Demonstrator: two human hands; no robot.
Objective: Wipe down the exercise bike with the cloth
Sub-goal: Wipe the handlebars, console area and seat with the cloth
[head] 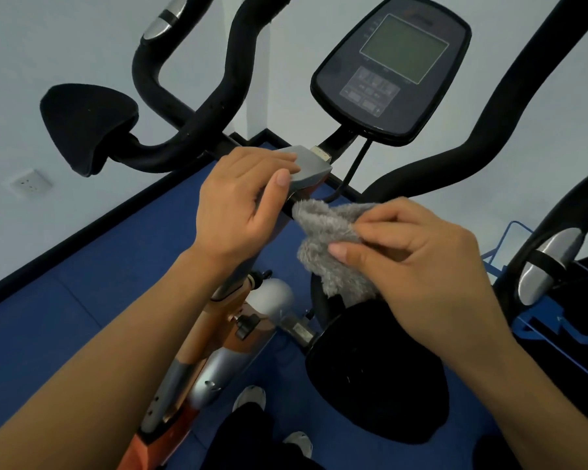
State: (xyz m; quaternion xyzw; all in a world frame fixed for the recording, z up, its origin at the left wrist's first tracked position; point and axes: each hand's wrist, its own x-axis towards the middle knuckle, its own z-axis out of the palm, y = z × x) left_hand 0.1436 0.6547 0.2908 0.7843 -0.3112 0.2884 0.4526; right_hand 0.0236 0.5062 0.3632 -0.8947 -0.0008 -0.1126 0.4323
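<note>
- The cloth [326,232] looks soft, fluffy and light. I judge it will fold easily and is best held bunched, so that a thick pad meets the bike [214,330].
- The right hand [421,266] pinches the cloth between thumb and curled fingers. Most of the cloth sticks out at 9 o'clock from the fingertips.
- The left hand [241,205] grips the grey block [311,166], at 7 o'clock from the console [392,67].
- The cloth is at 4 o'clock from this hand, near the stem; whether it touches the stem I cannot tell.
</note>
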